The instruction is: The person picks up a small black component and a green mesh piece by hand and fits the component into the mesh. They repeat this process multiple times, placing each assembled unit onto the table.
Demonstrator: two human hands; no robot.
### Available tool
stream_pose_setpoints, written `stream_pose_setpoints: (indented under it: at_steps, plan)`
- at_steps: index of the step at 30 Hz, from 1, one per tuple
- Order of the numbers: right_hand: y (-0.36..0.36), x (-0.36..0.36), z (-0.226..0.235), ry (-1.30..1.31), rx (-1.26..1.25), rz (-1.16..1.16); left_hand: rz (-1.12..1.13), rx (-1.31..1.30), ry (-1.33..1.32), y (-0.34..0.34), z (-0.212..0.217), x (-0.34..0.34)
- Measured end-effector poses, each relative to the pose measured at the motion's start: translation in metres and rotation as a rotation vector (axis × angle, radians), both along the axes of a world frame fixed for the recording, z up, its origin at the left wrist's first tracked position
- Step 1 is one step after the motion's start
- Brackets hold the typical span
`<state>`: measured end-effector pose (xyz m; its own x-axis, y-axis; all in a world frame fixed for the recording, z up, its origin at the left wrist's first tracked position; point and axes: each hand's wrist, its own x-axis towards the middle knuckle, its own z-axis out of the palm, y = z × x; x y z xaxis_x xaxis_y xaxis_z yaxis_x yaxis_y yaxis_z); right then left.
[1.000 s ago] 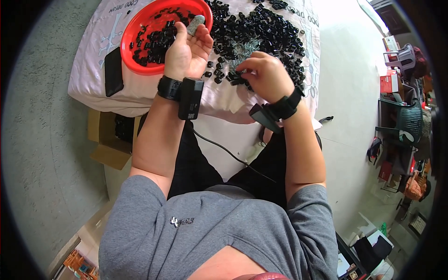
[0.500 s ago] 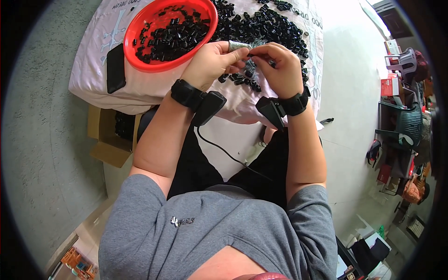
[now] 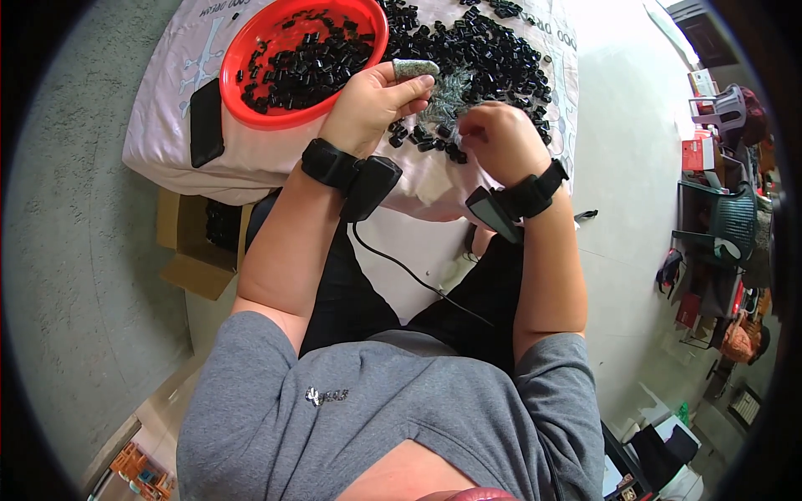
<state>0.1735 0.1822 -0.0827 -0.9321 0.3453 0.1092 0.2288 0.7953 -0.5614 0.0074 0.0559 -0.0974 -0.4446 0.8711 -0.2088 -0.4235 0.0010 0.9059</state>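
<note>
My left hand [image 3: 376, 102] is closed beside the red basin, thumb pressed toward the index finger. A grey, fabric-like sleeve [image 3: 415, 68] covers that fingertip. Whatever the pinch holds is too small to make out. To its right, my right hand [image 3: 504, 140] hovers over the near side of the pile, fingers curled and slightly blurred; its grip is hidden. Small black glossy pieces [image 3: 493, 52] lie heaped on the cloth-covered table. Wispy grey shreds [image 3: 451, 93] lie among them between my hands. More black pieces [image 3: 313, 73] fill part of the red basin [image 3: 251, 117].
A black phone-like slab [image 3: 206, 123] lies left of the basin on the pale printed cloth [image 3: 159, 138]. Below the table's left side stands an open cardboard box [image 3: 196, 271] with dark contents. A cable [image 3: 401, 271] runs from my left wrist strap. Chairs [image 3: 723, 213] stand far right.
My hands were together at the grey-covered fingertip. My right hand has drawn away to the right and nearer to me, while the left has shifted slightly left and away from me.
</note>
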Motion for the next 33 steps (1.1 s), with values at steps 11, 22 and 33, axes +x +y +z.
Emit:
stream_pose_setpoints:
  at_steps: [11,22,33]
  plan:
    - [-0.004,-0.004,-0.011,0.145,0.015,-0.049,0.031,0.032,-0.017,0.003,-0.002,0.004]
    - [-0.005,-0.012,0.003,0.593,-0.925,-0.234,-0.132,0.101,-0.233,0.005,0.001,0.015]
    - [0.0,-0.012,-0.006,0.524,-0.636,-0.198,-0.095,0.068,-0.133,0.004,0.004,0.023]
